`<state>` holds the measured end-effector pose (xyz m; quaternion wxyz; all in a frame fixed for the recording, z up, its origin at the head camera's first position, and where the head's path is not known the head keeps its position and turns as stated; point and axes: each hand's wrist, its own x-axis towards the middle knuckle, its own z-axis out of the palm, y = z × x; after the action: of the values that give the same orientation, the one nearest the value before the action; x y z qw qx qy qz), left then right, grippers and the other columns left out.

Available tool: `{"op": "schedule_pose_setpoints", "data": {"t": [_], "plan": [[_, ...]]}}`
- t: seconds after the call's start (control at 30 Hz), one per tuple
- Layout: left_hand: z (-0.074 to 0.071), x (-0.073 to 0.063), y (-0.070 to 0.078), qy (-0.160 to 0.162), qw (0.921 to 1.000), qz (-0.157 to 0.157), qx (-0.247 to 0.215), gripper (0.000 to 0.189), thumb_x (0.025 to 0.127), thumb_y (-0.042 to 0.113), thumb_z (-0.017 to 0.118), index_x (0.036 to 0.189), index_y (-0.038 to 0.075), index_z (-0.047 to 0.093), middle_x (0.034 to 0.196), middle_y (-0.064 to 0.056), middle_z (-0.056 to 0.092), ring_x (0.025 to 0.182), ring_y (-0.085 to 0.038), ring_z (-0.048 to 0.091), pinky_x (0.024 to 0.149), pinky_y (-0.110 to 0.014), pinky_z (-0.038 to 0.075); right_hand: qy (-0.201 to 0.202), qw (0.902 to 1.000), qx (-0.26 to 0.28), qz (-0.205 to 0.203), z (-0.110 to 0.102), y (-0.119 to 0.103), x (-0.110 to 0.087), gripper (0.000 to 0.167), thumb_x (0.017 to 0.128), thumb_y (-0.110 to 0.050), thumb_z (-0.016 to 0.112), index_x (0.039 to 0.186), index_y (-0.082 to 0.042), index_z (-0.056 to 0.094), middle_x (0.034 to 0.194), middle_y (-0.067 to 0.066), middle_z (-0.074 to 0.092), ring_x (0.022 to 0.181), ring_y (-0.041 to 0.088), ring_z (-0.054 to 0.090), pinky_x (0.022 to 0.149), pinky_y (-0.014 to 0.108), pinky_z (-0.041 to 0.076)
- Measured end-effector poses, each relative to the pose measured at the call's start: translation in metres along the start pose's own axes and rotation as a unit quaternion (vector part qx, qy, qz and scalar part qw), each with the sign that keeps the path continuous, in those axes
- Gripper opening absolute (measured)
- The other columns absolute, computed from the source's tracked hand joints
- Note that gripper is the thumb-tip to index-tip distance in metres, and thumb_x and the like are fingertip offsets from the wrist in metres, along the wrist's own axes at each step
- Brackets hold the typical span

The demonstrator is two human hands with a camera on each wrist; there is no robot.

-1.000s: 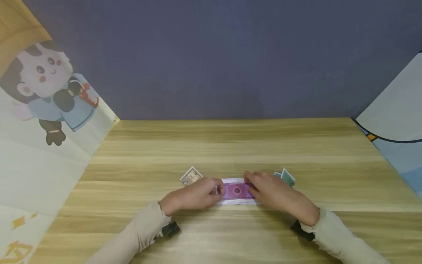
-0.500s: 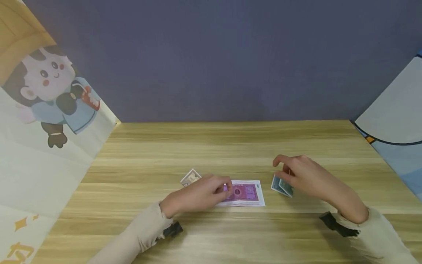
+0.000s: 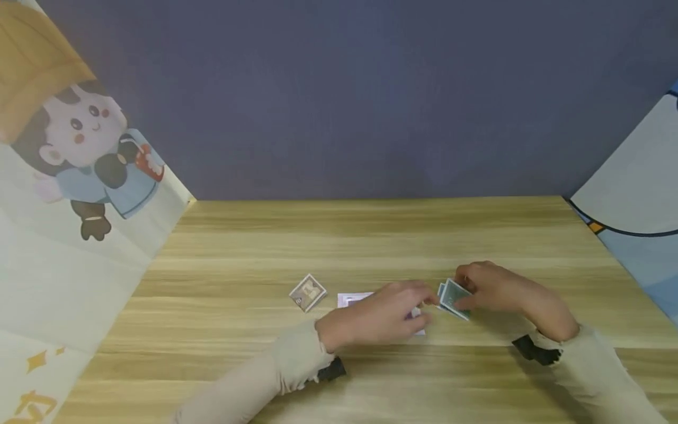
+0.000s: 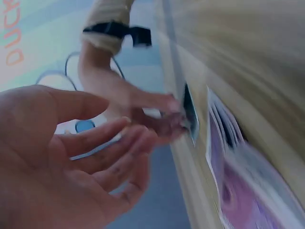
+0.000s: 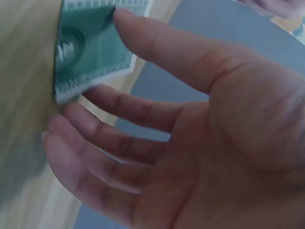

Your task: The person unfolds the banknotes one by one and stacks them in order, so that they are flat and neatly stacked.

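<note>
My right hand (image 3: 492,288) pinches a folded green banknote (image 3: 452,297) at its near-right side. In the right wrist view the thumb lies on the printed green face (image 5: 93,45), with the index finger behind its edge and the other fingers loosely bent. Over the purple banknote (image 3: 351,299) hangs my left hand (image 3: 378,315), covering most of it in the head view. The left wrist view has that hand (image 4: 71,157) with relaxed, slightly bent fingers and nothing in them, apart from the purple note (image 4: 240,191), whose folded layers stand slightly open.
A folded brown banknote (image 3: 308,292) lies to the left of the purple one on the wood-grain table (image 3: 339,235). A dark blue panel (image 3: 371,100) stands along the far edge, and a wall with a cartoon figure (image 3: 100,159) rises on the left.
My right hand has left the purple banknote, moved right and taken hold of the green one. More recently my left hand has moved right, away from the purple note's left part, uncovering the brown note.
</note>
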<state>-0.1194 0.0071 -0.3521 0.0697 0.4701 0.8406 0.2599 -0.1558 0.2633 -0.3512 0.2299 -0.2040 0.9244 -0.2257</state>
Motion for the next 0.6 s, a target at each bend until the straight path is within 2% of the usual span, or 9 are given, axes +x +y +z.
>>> {"op": "schedule_pose_setpoints", "data": {"t": [0.13, 0.2, 0.33, 0.4, 0.47, 0.53, 0.6], "plan": [[0.016, 0.008, 0.012, -0.051, 0.9949, -0.003, 0.088, 0.041, 0.102, 0.028, 0.055, 0.14, 0.01, 0.054, 0.141, 0.001, 0.054, 0.125, -0.008, 0.051, 0.103, -0.024, 0.045, 0.007, 0.9995, -0.029, -0.008, 0.009, -0.005, 0.003, 0.035, 0.085, -0.03, 0.08, 0.091, -0.009, 0.052, 0.087, 0.003, 0.046, 0.074, 0.017, 0.04, 0.061, 0.028, 0.035], [0.025, 0.01, 0.014, -0.072, 0.9884, -0.01, 0.133, 0.048, 0.103, 0.034, 0.054, 0.145, 0.011, 0.049, 0.145, 0.0, 0.05, 0.133, -0.011, 0.046, 0.107, -0.031, 0.043, 0.01, 0.9991, -0.037, -0.018, 0.011, -0.008, 0.005, 0.037, 0.085, -0.029, 0.08, 0.089, -0.011, 0.048, 0.085, 0.002, 0.042, 0.073, 0.016, 0.037, 0.061, 0.028, 0.032], [0.039, 0.008, 0.017, -0.112, 0.9729, -0.025, 0.201, 0.053, 0.102, 0.043, 0.052, 0.147, 0.014, 0.047, 0.155, -0.004, 0.041, 0.142, -0.017, 0.037, 0.113, -0.045, 0.036, 0.014, 0.9992, -0.015, -0.035, 0.014, -0.007, 0.007, 0.037, 0.085, -0.021, 0.08, 0.088, -0.011, 0.044, 0.08, 0.0, 0.04, 0.071, 0.015, 0.037, 0.06, 0.026, 0.03], [0.043, 0.007, 0.018, -0.119, 0.9679, -0.024, 0.22, 0.052, 0.101, 0.045, 0.053, 0.143, 0.015, 0.051, 0.156, -0.005, 0.039, 0.144, -0.019, 0.035, 0.114, -0.049, 0.034, 0.013, 0.9992, 0.005, -0.038, 0.014, -0.007, 0.006, 0.035, 0.086, -0.017, 0.078, 0.091, -0.011, 0.044, 0.079, 0.0, 0.043, 0.071, 0.015, 0.039, 0.06, 0.026, 0.032], [0.044, 0.006, 0.018, -0.122, 0.9662, -0.024, 0.226, 0.052, 0.1, 0.046, 0.053, 0.142, 0.015, 0.052, 0.157, -0.005, 0.038, 0.145, -0.02, 0.033, 0.114, -0.052, 0.032, 0.01, 0.9988, 0.021, -0.044, 0.014, -0.008, 0.006, 0.031, 0.087, -0.011, 0.076, 0.095, -0.01, 0.046, 0.082, 0.001, 0.048, 0.073, 0.015, 0.043, 0.062, 0.026, 0.035], [0.044, 0.007, 0.017, -0.116, 0.9687, -0.019, 0.219, 0.048, 0.099, 0.045, 0.056, 0.138, 0.016, 0.056, 0.154, -0.005, 0.041, 0.143, -0.019, 0.036, 0.114, -0.052, 0.033, 0.009, 0.9981, 0.032, -0.052, 0.013, -0.009, 0.006, 0.03, 0.088, -0.007, 0.073, 0.101, -0.009, 0.047, 0.086, 0.001, 0.055, 0.076, 0.016, 0.047, 0.064, 0.027, 0.039], [0.041, 0.008, 0.013, -0.099, 0.9736, -0.008, 0.205, 0.039, 0.099, 0.041, 0.058, 0.129, 0.016, 0.062, 0.148, -0.004, 0.048, 0.138, -0.017, 0.042, 0.11, -0.048, 0.039, 0.011, 0.997, 0.043, -0.063, 0.012, -0.011, 0.007, 0.03, 0.089, -0.005, 0.071, 0.107, -0.008, 0.047, 0.09, 0.002, 0.06, 0.079, 0.016, 0.052, 0.067, 0.028, 0.043]]}}
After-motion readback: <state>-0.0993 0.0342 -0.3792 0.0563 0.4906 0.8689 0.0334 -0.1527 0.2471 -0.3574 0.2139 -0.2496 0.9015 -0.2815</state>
